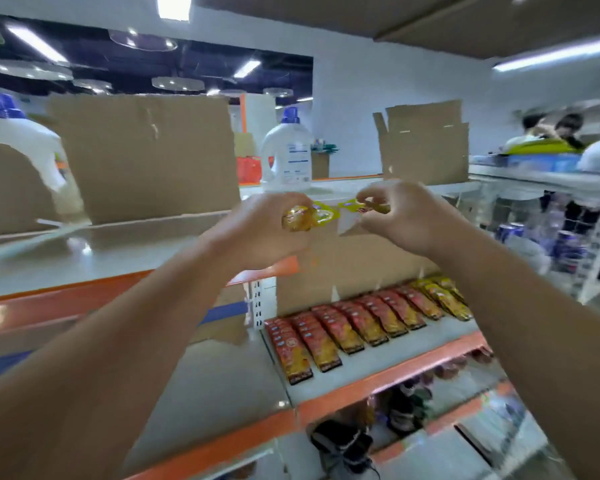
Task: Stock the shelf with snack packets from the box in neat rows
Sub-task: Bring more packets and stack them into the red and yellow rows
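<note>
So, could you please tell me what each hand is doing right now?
Left hand: grips one end of the yellow snack packet.
Right hand: pinches its other end.

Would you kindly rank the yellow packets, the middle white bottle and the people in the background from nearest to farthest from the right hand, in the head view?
1. The yellow packets: pinched by the right hand itself, on its left side.
2. The white bottle: standing behind the hand, to its left.
3. The people: far background, to the right.
</note>
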Available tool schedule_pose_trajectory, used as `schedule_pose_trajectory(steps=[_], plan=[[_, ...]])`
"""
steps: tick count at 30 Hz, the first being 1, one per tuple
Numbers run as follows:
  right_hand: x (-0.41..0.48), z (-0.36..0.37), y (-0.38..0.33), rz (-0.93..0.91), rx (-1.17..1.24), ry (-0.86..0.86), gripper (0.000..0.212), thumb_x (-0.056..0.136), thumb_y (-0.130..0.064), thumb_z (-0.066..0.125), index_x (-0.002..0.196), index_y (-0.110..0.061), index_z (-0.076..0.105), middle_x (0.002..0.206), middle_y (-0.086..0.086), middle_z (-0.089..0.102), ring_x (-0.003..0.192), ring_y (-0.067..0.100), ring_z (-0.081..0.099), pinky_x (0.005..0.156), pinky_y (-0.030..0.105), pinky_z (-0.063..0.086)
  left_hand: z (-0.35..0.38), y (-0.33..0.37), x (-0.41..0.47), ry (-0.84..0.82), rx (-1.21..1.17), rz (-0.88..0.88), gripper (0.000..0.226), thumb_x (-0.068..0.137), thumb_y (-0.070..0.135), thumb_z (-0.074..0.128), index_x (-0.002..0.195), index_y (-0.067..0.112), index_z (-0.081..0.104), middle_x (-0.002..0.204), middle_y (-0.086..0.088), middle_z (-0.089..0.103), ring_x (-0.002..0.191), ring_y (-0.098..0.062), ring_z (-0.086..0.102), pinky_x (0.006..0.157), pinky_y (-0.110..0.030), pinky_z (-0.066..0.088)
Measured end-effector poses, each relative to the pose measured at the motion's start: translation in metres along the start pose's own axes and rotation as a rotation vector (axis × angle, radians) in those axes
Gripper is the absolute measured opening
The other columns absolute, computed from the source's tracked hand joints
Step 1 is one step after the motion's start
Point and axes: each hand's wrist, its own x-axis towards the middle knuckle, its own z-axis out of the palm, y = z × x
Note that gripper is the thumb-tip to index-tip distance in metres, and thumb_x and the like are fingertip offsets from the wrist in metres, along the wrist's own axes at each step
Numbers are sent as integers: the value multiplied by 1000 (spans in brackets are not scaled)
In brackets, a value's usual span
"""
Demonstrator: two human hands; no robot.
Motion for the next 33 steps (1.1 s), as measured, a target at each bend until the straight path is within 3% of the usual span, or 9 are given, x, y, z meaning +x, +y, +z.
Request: schedule_pose_trajectory(steps=[3, 5, 7, 9, 14, 19, 24, 27, 33], plan=[[-32, -34, 64, 96, 22, 13, 63, 62, -59, 48, 112, -27, 72, 102, -1, 72, 98, 19, 66, 92, 42, 54, 56, 46, 15, -14, 1, 74, 38, 82, 35, 72, 119, 42, 68, 89, 14, 70, 69, -5, 63, 60, -22, 46], [-51, -49, 101, 157, -4, 11, 62, 65, -56, 48, 115, -29, 71, 109, 0, 71, 102, 19, 65, 94, 44, 53, 90, 69, 24, -37, 1, 109, 47, 80, 37, 72, 127, 43, 66, 105, 14, 69, 90, -12, 65, 74, -26, 49], [-66, -60, 135, 226, -11, 14, 65, 65, -59, 47, 121, -34, 68, 111, -5, 66, 104, 16, 62, 92, 41, 51, 121, 88, 33, -84, -27, 135, 64, 72, 56, 64, 135, 45, 60, 118, 10, 64, 106, -17, 62, 86, -30, 49], [-74, -64, 163, 280, -20, 6, 65, 67, -58, 49, 125, -36, 66, 113, -5, 63, 102, 17, 61, 86, 38, 49, 149, 100, 40, -113, -43, 146, 76, 69, 69, 59, 141, 46, 55, 120, 10, 59, 108, -17, 58, 87, -30, 46], [-76, -43, 231, 371, -49, -52, 67, 67, -60, 56, 132, -44, 57, 124, -7, 61, 109, 17, 60, 92, 43, 51, 221, 101, 71, -60, -70, 163, 67, 87, 54, 72, 148, 43, 47, 141, 6, 53, 125, -22, 57, 95, -29, 46], [-60, -8, 300, 471, -9, -82, 53, 82, -38, 72, 132, -34, 57, 113, -5, 59, 99, 14, 61, 82, 35, 52, 295, 86, 110, -107, -182, 152, 65, 90, 49, 73, 148, 46, 44, 130, 6, 48, 110, -18, 56, 84, -27, 43], [-26, 35, 373, 561, -9, -108, 47, 74, -39, 83, 115, -34, 60, 112, -6, 59, 93, 13, 60, 79, 31, 47, 377, 55, 157, -133, -274, 171, 54, 84, 34, 79, 136, 35, 62, 116, 2, 57, 104, -22, 60, 85, -20, 39], [-9, 60, 411, 623, 3, -143, 48, 71, -40, 85, 111, -36, 60, 111, -3, 61, 97, 15, 61, 86, 34, 49, 422, 38, 186, -152, -256, 177, 48, 79, 49, 70, 121, 25, 70, 108, -3, 65, 98, -27, 62, 85, -27, 44], [19, 85, 470, 692, 12, -224, 41, 71, -47, 80, 104, -41, 57, 109, -10, 61, 89, 5, 65, 67, 24, 46, 482, 27, 228, -197, -281, 129, 51, 82, 52, 77, 128, 36, 64, 116, 3, 64, 105, -21, 63, 92, -31, 50]])
